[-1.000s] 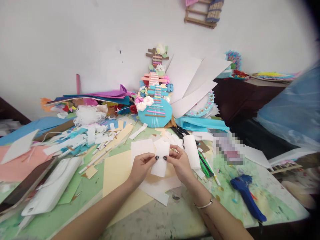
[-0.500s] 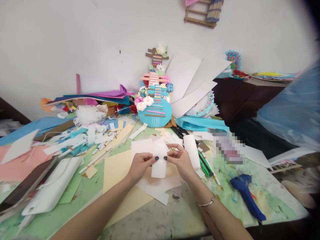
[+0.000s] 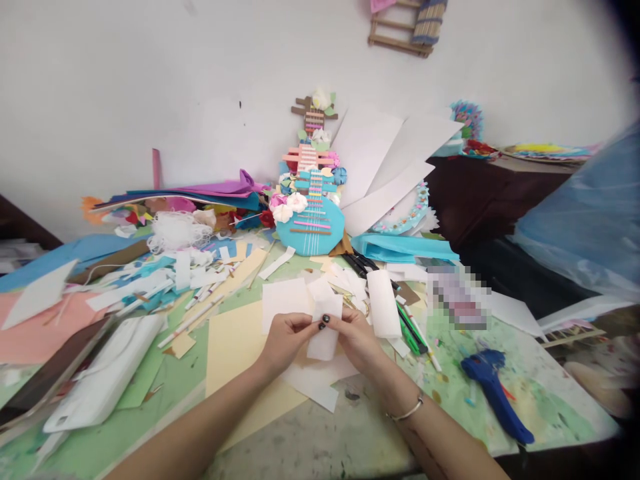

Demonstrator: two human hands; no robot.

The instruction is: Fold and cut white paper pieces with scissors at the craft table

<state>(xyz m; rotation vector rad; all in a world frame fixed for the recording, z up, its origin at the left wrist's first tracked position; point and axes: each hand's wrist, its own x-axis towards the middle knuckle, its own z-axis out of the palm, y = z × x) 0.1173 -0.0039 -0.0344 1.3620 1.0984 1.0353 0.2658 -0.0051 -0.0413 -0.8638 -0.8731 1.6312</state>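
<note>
A small white paper piece is pinched between both hands over the middle of the table. My left hand grips its left side, with the thumb near the paper's centre. From the right, my right hand pinches the same piece, its thumb touching or almost touching the left one. A square white sheet lies just behind my left hand. Beneath the hands are more white scraps on a pale yellow sheet. A white roll is right of my right hand.
Behind stands a blue paper lute with paper flowers. A blue glue gun lies at the right, green markers nearer the hands. At the left are a white power strip, a dark tablet-like object and many paper scraps.
Both hands have drawn closer together and the thumbs now meet on the paper. The held piece has tilted, its top leaning right. More of the square sheet behind shows.
</note>
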